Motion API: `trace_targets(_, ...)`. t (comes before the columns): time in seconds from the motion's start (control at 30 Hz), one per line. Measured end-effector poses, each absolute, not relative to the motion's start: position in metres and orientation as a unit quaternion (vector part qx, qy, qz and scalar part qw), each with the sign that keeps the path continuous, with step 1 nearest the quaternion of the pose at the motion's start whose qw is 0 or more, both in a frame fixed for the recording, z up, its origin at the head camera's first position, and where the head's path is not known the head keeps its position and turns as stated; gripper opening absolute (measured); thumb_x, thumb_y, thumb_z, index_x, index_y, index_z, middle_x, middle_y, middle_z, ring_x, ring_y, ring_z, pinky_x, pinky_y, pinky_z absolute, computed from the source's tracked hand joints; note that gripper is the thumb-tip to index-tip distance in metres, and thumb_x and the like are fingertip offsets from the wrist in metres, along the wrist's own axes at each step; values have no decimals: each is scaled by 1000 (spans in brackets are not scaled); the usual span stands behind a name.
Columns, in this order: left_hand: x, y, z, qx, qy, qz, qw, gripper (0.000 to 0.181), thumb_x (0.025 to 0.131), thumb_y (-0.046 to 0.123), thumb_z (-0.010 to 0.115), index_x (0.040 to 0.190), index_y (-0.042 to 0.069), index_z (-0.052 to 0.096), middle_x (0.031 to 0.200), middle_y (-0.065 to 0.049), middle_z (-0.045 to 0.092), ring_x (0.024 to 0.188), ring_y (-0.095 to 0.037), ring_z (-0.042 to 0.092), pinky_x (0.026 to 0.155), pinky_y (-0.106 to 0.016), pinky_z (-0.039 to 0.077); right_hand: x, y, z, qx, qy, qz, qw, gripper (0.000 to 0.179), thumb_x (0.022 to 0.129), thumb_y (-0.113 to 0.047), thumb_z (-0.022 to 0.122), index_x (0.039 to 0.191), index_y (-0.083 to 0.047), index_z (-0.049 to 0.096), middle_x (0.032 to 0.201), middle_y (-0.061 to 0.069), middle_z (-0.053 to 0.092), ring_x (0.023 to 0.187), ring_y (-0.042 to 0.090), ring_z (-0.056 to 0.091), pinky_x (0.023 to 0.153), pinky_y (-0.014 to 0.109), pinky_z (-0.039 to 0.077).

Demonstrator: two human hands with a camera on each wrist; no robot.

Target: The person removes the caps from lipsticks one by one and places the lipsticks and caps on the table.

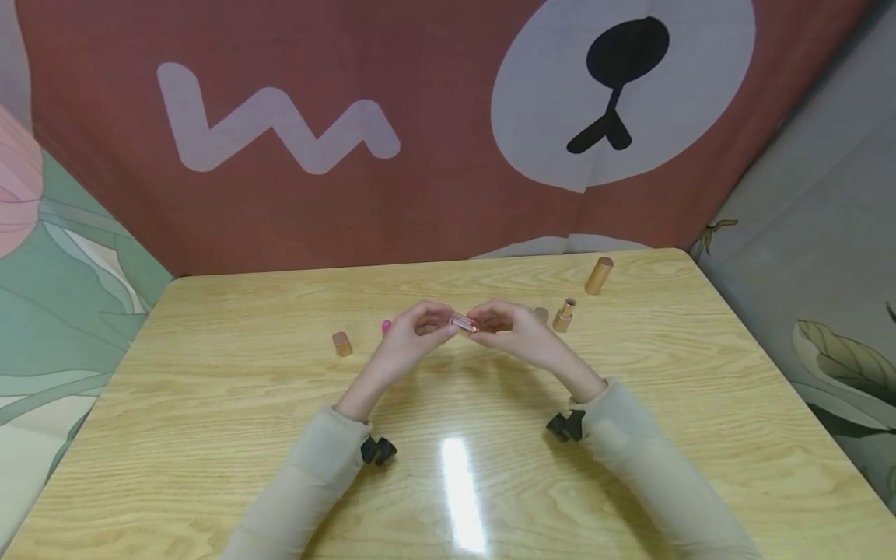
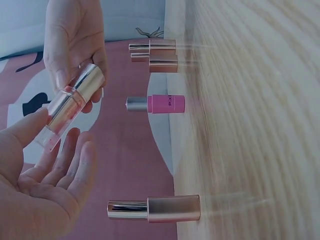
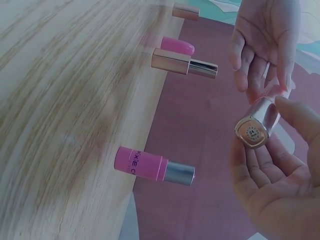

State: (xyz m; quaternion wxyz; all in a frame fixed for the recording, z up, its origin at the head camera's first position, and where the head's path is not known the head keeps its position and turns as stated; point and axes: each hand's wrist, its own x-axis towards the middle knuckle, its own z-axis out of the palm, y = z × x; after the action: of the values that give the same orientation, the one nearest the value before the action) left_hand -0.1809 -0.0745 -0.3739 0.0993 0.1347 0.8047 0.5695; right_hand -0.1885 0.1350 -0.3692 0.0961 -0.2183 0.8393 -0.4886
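Before me both hands hold one lipstick (image 1: 464,323), raised above the table. It has a clear, pink-tinted cap end and a shiny gold base (image 2: 90,82). My left hand (image 1: 413,330) pinches the clear end between thumb and fingers. My right hand (image 1: 514,330) grips the gold base; a round label (image 3: 254,133) shows on its bottom in the right wrist view. Beyond the hands, a pink lipstick tube (image 2: 167,104) with a silver top stands upright. A rose-gold lipstick base (image 2: 175,208) stands uncapped near the left hand.
On the wooden table (image 1: 210,435), a small gold cap (image 1: 341,344) and a pink cap (image 1: 386,327) stand left of the hands. To the right are an uncapped gold lipstick (image 1: 563,317) and a taller gold tube (image 1: 599,276). A printed cloth (image 1: 350,210) hangs behind the far edge.
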Motion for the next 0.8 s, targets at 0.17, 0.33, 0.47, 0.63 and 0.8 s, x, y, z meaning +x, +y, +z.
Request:
trace_targets(0.17, -180, -74, -373, 123, 791, 589, 110, 39, 93, 20, 63, 127, 3, 55, 125, -17, 62, 113, -29, 62, 96, -37, 52, -189, 133, -369, -215, 840, -486, 110, 34, 91, -13, 64, 122, 1, 60, 114, 18, 67, 103, 28, 65, 88, 35, 55)
trace_targets(0.33, -179, -73, -373, 121, 770, 615, 118, 38, 95, 18, 60, 128, 1, 52, 126, -19, 61, 115, -30, 60, 97, -35, 52, -189, 131, -371, -217, 840, -483, 121, 35, 90, -11, 65, 122, 3, 59, 113, 19, 67, 102, 28, 66, 86, 33, 56)
trace_targets(0.47, -177, -72, -371, 116, 752, 638, 123, 40, 96, 16, 58, 130, -2, 48, 130, -20, 57, 118, -32, 58, 97, -34, 52, -188, 131, -372, -220, 837, -484, 127, 37, 91, -11, 65, 124, 4, 58, 116, 21, 66, 104, 30, 65, 87, 32, 56)
trace_targets(0.63, -176, -70, -370, 102, 732, 664, 114, 39, 96, 14, 57, 130, -2, 47, 129, -21, 56, 115, -30, 60, 94, -31, 53, -187, 130, -370, -210, 839, -486, 129, 38, 91, -14, 64, 125, 1, 58, 116, 19, 66, 105, 29, 65, 87, 33, 56)
trace_targets(0.8, -176, -67, -372, 90, 715, 687, 96, 36, 94, 9, 58, 127, -3, 49, 125, -21, 57, 103, -20, 65, 89, -30, 56, -187, 131, -370, -198, 838, -492, 130, 38, 92, -17, 64, 125, 0, 58, 115, 17, 67, 103, 25, 65, 87, 32, 56)
